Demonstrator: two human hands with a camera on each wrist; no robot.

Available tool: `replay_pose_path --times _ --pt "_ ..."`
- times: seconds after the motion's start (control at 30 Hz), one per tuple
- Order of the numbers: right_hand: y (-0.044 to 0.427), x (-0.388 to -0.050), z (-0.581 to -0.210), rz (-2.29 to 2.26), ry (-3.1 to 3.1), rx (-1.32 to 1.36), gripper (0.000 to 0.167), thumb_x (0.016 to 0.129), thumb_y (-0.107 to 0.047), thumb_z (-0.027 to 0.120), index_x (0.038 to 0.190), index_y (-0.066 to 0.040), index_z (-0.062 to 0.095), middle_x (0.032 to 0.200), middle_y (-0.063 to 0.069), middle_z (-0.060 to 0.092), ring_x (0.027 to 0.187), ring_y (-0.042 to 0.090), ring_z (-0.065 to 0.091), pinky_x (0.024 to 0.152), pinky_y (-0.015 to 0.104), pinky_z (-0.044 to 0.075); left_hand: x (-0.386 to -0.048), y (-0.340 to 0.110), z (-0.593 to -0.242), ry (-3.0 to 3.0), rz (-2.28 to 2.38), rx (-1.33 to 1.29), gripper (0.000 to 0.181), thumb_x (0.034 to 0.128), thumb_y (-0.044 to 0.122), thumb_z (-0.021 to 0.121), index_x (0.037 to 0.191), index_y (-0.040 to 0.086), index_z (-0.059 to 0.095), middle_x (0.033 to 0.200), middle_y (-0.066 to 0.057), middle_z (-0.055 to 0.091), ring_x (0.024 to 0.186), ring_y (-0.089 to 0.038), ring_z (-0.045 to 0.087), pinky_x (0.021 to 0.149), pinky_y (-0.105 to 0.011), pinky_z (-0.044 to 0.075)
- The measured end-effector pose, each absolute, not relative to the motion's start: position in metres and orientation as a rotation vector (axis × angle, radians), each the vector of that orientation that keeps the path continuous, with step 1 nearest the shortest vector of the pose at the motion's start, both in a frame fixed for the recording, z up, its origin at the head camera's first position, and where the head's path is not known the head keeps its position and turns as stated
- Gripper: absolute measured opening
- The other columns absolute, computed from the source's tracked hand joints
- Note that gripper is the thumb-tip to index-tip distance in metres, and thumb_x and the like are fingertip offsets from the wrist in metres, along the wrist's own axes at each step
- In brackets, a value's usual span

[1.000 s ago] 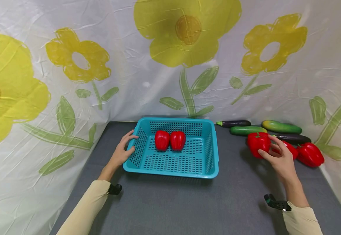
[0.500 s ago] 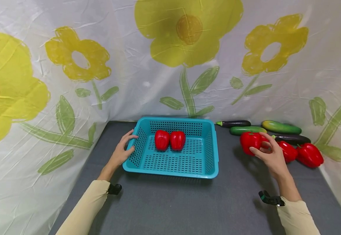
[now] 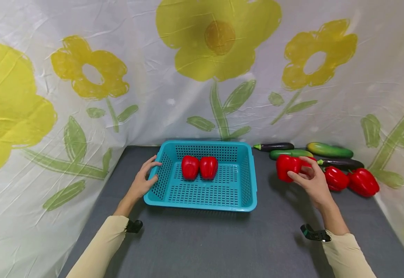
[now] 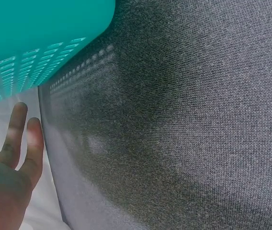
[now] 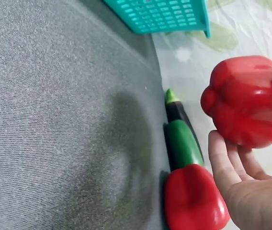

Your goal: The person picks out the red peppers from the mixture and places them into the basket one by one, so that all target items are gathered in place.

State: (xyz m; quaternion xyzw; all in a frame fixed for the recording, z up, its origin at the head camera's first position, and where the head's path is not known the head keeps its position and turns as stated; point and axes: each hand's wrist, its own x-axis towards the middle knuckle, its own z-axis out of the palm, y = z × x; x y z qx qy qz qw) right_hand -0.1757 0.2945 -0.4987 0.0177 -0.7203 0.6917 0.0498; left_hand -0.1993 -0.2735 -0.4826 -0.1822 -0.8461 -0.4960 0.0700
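My right hand (image 3: 314, 184) holds a red bell pepper (image 3: 287, 168) above the table, right of the blue basket (image 3: 202, 207). In the right wrist view the thumb and fingers of this hand (image 5: 258, 196) grip that pepper (image 5: 248, 103), with another red pepper (image 5: 193, 199) lower down. My left hand (image 3: 141, 184) is at the basket's left rim, fingers spread and lightly bent; in the left wrist view two fingers of the hand (image 4: 16, 167) extend beside the basket wall (image 4: 45, 24). Two red peppers (image 3: 190, 168) lie side by side inside the basket.
At the right lie more red peppers (image 3: 363, 182), two eggplants (image 3: 276, 146), a green cucumber (image 3: 290, 153) and a yellow-green one (image 3: 330, 150). A white cloth with yellow flowers (image 3: 174, 100) hangs behind the dark grey table (image 3: 202, 243).
My right hand has moved left with the held pepper, away from the other peppers at the right. My left hand stays by the basket rim. The head view has shifted slightly.
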Motion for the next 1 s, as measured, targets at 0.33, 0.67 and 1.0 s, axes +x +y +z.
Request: replay_pose_path --times 0.33,0.67,1.0 --pt "0.285 -0.185 -0.484 2.127 -2.262 0.161 0.069 0.098 -0.008 0.067 0.157 -0.017 0.032 0.142 0.017 0.039 0.111 0.017 0.058 0.079 0.032 0.056 -0.2 -0.272 -0.483 -2.541 -1.482 -0.559 0.04 0.0907 -0.015 0.053 0.131 -0.014 0.054 0.156 -0.036 0.026 0.141 -0.053 0.024 0.098 -0.07 0.032" --pt "0.269 -0.193 -0.477 2.191 -2.252 0.175 0.066 0.096 -0.006 0.07 0.152 -0.016 0.037 0.14 0.015 0.041 0.108 0.021 0.062 0.079 0.039 0.057 -0.2 -0.275 -0.49 -2.535 -1.452 -0.563 0.039 0.0913 -0.013 0.053 0.13 -0.013 0.054 0.155 -0.036 0.026 0.139 -0.054 0.027 0.094 -0.07 0.034" --pt "0.257 -0.197 -0.468 2.106 -2.299 0.163 0.058 0.097 -0.014 0.071 0.145 -0.019 0.04 0.14 0.014 0.044 0.11 0.026 0.06 0.081 0.033 0.056 -0.198 -0.273 -0.482 -2.533 -1.484 -0.568 0.04 0.0903 -0.017 0.054 0.131 -0.016 0.054 0.155 -0.038 0.026 0.14 -0.056 0.025 0.098 -0.069 0.032"
